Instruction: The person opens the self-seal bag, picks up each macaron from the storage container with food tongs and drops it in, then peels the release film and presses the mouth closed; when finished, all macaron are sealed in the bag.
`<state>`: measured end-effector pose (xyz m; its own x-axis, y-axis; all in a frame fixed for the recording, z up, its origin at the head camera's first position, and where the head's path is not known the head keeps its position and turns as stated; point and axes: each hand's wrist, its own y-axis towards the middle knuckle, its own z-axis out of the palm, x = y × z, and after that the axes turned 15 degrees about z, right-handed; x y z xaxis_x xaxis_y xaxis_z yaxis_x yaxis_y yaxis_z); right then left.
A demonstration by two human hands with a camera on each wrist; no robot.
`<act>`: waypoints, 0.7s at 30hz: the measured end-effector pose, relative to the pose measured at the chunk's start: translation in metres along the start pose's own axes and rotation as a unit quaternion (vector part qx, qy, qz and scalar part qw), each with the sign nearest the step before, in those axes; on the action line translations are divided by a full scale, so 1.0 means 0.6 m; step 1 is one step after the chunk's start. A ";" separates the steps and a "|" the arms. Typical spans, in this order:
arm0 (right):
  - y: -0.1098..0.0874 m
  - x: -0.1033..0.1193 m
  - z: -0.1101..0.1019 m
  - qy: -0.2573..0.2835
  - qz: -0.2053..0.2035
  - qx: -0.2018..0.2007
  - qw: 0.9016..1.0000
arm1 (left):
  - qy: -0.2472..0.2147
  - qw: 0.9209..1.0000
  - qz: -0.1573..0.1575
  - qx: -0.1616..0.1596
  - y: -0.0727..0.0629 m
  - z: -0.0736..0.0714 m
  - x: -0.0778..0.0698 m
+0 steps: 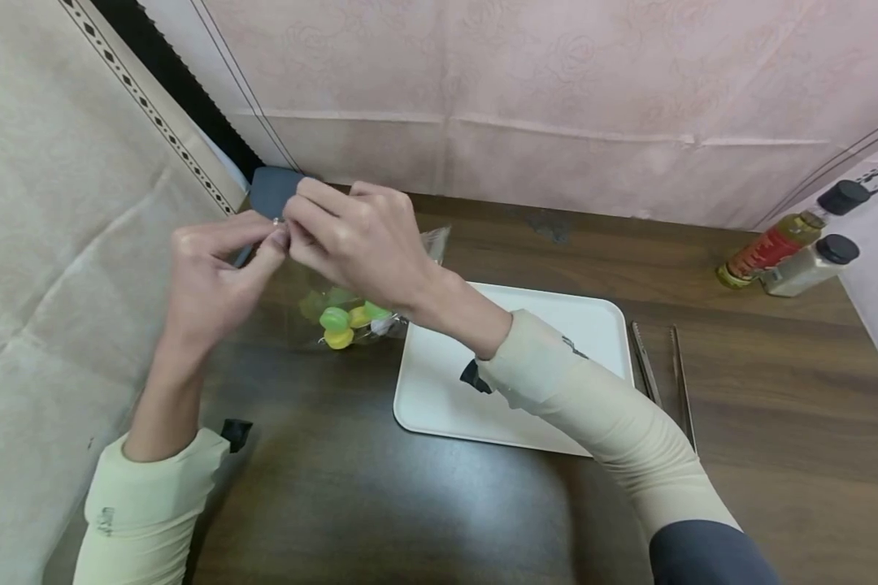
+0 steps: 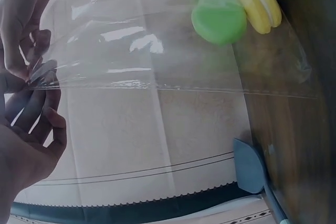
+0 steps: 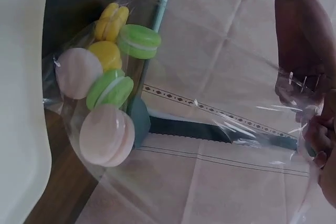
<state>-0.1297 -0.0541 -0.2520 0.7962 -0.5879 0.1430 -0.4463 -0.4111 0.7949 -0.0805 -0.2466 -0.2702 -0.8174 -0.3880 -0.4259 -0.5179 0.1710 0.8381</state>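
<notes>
A clear plastic bag (image 2: 121,72) hangs beneath my two hands, its top edge gathered at the fingertips. My left hand (image 1: 215,272) pinches that edge between thumb and fingers. Right against it, my right hand (image 1: 358,236) pinches the same edge, the fingertips of both hands nearly meeting. Down in the bag lie several macarons: green ones (image 2: 219,18), yellow ones (image 2: 260,6) and pale pinkish ones (image 3: 107,135). From the head view, my right hand and wrist cover part of the bag. Whether its mouth is parted cannot be told.
A white tray (image 1: 439,398) lies right of the bag, under my right forearm. Metal tongs (image 1: 645,361) rest beside it. An oil bottle (image 1: 768,252) and a black-capped jar (image 1: 805,268) stand at the back right. A blue-grey spatula (image 2: 249,166) is behind my hands, near the cloth-covered wall.
</notes>
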 end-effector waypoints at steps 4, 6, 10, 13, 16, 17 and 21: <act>0.001 -0.007 -0.004 0.043 0.046 0.025 0.998 | -0.023 0.999 -0.023 -0.009 -0.001 -0.003 0.002; -0.001 -0.012 -0.006 0.054 0.059 0.031 0.996 | -0.029 0.999 -0.033 -0.004 -0.001 -0.005 0.003; -0.006 -0.024 -0.010 0.060 0.072 0.018 0.995 | -0.051 0.997 -0.056 -0.004 0.000 -0.007 0.003; -0.014 -0.038 -0.016 0.070 0.084 0.003 0.994 | -0.050 0.996 -0.076 -0.003 0.000 -0.010 0.004; -0.023 -0.053 -0.026 0.089 0.100 -0.007 0.991 | -0.043 0.994 -0.101 -0.001 0.000 -0.013 0.007; -0.026 -0.058 -0.031 0.098 0.106 -0.008 0.989 | -0.043 0.993 -0.110 -0.002 0.000 -0.015 0.008; -0.036 -0.074 -0.055 0.128 0.127 -0.009 0.984 | -0.044 0.991 -0.130 -0.004 -0.003 -0.021 0.011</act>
<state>-0.1416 0.0038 -0.2562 0.7373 -0.4745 0.4809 -0.6391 -0.2591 0.7242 -0.0818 -0.2607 -0.2700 -0.6762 -0.3375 -0.6548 -0.7116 0.0693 0.6991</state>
